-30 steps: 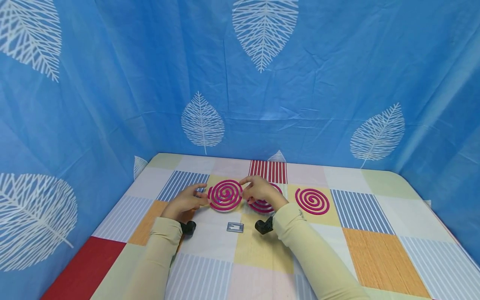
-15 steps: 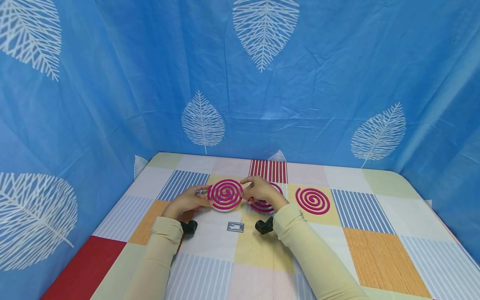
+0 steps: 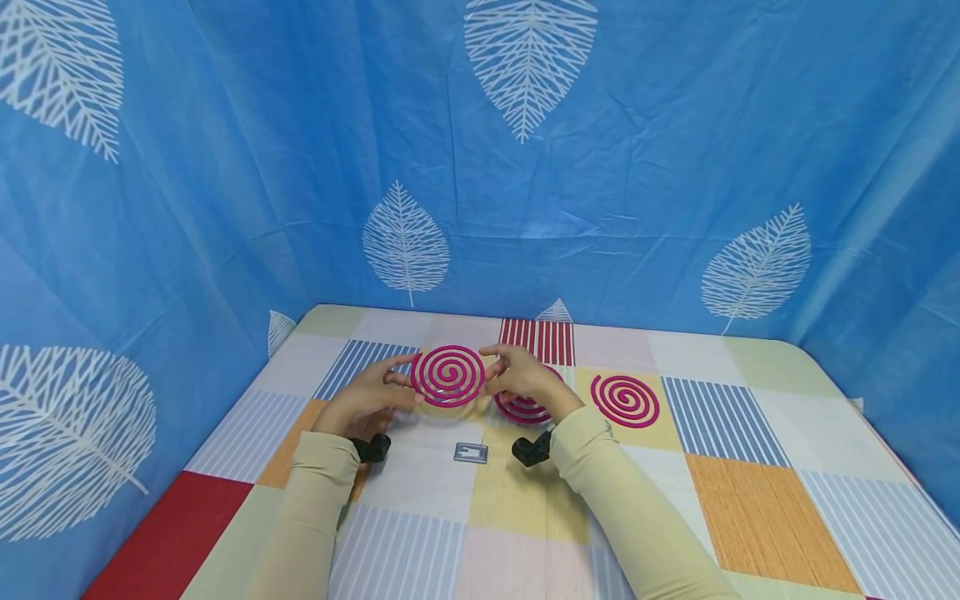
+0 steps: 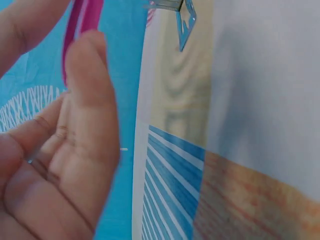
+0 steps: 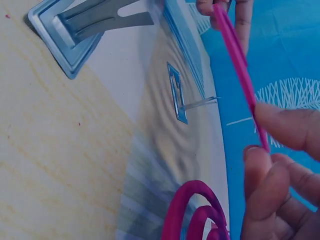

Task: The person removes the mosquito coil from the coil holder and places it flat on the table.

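My left hand (image 3: pixel 371 393) and right hand (image 3: pixel 519 373) hold a magenta mosquito coil (image 3: pixel 450 375) between them, by opposite edges, raised above the table. Its flat spiral faces the head camera; in the right wrist view it appears edge-on. There, my right thumb and fingers pinch its near end, and the left fingers are at its far end. The left wrist view has my left thumb (image 4: pixel 90 75) against the coil's rim. Beneath the raised coil, a small metal coil stand (image 5: pixel 177 100) with an upright prong sits on the cloth. A second mosquito coil (image 3: pixel 527 412) lies partly hidden behind my right hand.
Another mosquito coil (image 3: pixel 626 402) lies to the right on the patchwork cloth (image 3: pixel 765 500). Nearer to me is a second metal stand (image 3: pixel 471 453), its prong bent up. A blue leaf-print curtain (image 3: pixel 600 208) rises behind and at both sides of the table.
The held coil has risen and moved slightly away from me, tilting to face the head camera less rounded. Both hands have risen with it. The other coils and the near stand stay put.
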A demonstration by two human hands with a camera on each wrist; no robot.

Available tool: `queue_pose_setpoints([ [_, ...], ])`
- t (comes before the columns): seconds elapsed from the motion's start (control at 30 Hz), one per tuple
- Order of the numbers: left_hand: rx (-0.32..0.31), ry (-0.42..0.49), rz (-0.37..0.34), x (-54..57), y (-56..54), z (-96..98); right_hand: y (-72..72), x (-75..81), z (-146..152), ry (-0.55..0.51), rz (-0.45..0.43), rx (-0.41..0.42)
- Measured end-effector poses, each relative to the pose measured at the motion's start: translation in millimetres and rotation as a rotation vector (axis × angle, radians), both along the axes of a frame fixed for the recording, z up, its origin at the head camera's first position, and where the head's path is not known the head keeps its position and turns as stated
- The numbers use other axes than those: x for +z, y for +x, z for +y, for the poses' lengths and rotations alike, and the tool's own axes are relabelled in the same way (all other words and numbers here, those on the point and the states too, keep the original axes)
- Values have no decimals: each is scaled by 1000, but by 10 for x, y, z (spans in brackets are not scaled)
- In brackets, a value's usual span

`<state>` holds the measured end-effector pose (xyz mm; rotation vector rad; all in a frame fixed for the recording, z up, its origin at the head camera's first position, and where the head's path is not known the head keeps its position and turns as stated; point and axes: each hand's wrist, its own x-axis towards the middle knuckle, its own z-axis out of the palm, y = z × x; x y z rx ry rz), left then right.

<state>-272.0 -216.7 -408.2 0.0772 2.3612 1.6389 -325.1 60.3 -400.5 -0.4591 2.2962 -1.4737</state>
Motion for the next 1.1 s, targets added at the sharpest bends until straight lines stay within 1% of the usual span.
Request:
queue_pose_setpoints([
  [0.1, -47, 1, 102, 11, -24, -12, -10, 0, 27, -28, 19, -6],
  [0.2, -75, 32, 140, 25, -36, -13, -16, -3, 63, -56, 30, -12],
  [0.37, -82, 65, 165, 65, -29, 19, 3, 39, 129, -110, 35, 11],
  [0.53, -75, 40, 198, 113, -12, 60, 27, 84, 203, -160, 35, 46],
  [0.73, -50, 38, 199, 183, 15, 114, 46, 117, 259, -231, 7, 64],
  [0.83, -52, 48, 209, 215, 31, 137, 61, 131, 280, -250, 31, 66],
  [1.0, -69, 70, 249, 267, 59, 168, 93, 162, 316, -271, 81, 55],
  [1.1, -62, 63, 268, 300, 75, 197, 108, 178, 348, -286, 96, 58],
])
